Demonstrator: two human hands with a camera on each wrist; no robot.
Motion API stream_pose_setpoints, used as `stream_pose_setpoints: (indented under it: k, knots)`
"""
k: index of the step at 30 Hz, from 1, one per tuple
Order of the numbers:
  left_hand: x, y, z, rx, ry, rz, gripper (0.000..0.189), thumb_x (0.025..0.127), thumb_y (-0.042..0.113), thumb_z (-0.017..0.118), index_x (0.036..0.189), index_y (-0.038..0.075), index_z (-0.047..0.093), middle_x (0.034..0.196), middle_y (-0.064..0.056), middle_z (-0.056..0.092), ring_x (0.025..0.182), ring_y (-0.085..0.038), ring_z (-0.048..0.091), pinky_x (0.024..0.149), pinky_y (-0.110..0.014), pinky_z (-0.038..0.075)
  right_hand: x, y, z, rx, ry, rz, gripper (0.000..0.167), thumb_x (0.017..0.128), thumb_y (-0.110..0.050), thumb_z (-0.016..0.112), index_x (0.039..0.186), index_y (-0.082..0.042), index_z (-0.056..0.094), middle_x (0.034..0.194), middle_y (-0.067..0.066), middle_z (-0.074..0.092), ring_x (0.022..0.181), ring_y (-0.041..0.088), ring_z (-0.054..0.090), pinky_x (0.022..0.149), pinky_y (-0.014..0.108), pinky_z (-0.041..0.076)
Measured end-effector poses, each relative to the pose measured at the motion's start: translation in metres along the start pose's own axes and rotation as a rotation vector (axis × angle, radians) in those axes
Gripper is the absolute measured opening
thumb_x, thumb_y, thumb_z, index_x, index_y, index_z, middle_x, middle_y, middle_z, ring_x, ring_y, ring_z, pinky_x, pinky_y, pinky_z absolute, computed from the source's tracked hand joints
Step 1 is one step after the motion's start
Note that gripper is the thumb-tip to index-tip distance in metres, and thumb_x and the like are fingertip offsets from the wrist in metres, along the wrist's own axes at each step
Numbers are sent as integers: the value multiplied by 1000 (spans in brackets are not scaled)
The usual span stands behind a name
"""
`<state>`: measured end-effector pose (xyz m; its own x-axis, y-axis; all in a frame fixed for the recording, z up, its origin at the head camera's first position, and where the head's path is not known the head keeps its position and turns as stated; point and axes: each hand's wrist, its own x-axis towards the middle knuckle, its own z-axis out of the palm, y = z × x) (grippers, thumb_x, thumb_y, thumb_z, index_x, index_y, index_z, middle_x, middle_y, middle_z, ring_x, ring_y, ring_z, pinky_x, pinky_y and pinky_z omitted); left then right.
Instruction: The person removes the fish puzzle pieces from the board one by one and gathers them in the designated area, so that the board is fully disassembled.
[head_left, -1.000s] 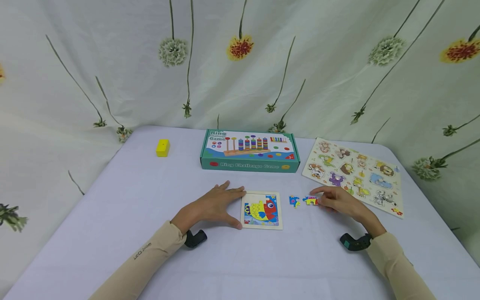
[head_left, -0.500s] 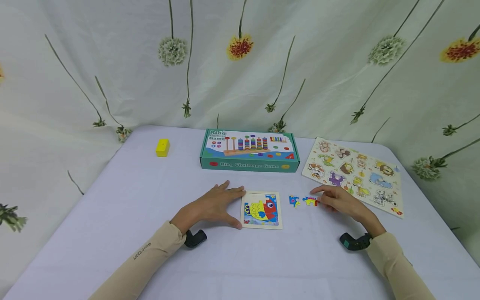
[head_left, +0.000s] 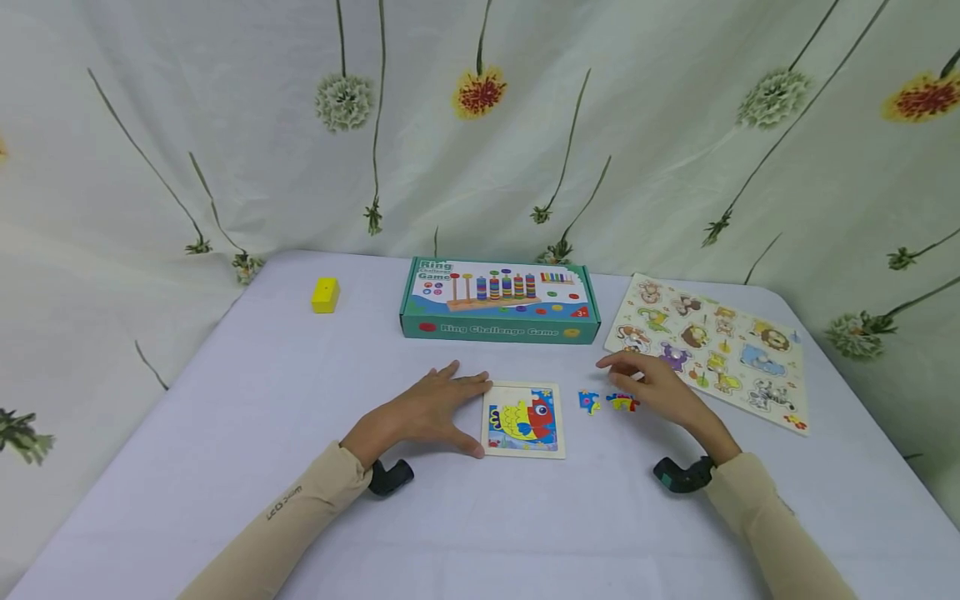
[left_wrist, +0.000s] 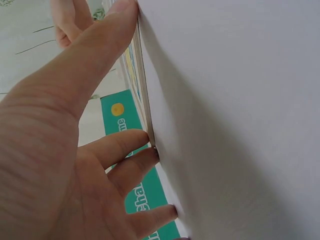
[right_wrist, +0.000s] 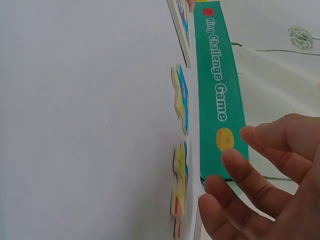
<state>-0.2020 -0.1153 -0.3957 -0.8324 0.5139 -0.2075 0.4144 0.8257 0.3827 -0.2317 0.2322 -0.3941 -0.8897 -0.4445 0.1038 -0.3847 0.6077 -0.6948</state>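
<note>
A small square puzzle tray with a fish picture lies on the table; its upper left part shows bare wood. My left hand is spread along the tray's left side, thumb at the lower corner and fingertips at the upper one. The left wrist view shows thumb and fingers touching the tray's edge. To the right of the tray lie a blue and yellow puzzle piece and a red, yellow and blue piece, possibly two joined. My right hand hovers above them, fingers loosely bent, holding nothing.
A green Ring Challenge Game box stands behind the tray. An animal peg puzzle board lies at the right, close to my right hand. A yellow block sits at the back left. A flowered curtain hangs behind the table.
My right hand has lifted from beside the right-hand puzzle piece and moved left and slightly up over it, its fingers loosening. My left hand and the tray have not moved.
</note>
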Motion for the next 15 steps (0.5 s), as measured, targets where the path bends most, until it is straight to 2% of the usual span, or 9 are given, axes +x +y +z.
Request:
stream_pose_setpoints:
  k: [2,7,15]
  knots:
    - [0,0,-1,-1,-1,1,94,68,52,81,148,21,40,155,5,31,147,-33,8,117,-56,9,4,-4,6,15,-17,-23,26,97,-11,56,120,-4,63,115,13,65,102,26,59,85,36,50]
    - [-1,1,-1,-13,-2,1,94,68,51,81,147,22,40,155,5,31,147,-33,7,117,-56,8,13,-15,23,31,-64,-78,27,94,-10,59,120,-5,63,119,11,62,111,28,56,94,47,49]
    - [-1,1,0,-7,0,-9,94,68,52,81,147,23,40,155,6,31,147,-32,8,116,-57,8,27,-32,41,-15,-160,-141,27,92,-16,62,119,-11,65,126,9,59,120,29,50,99,50,45]
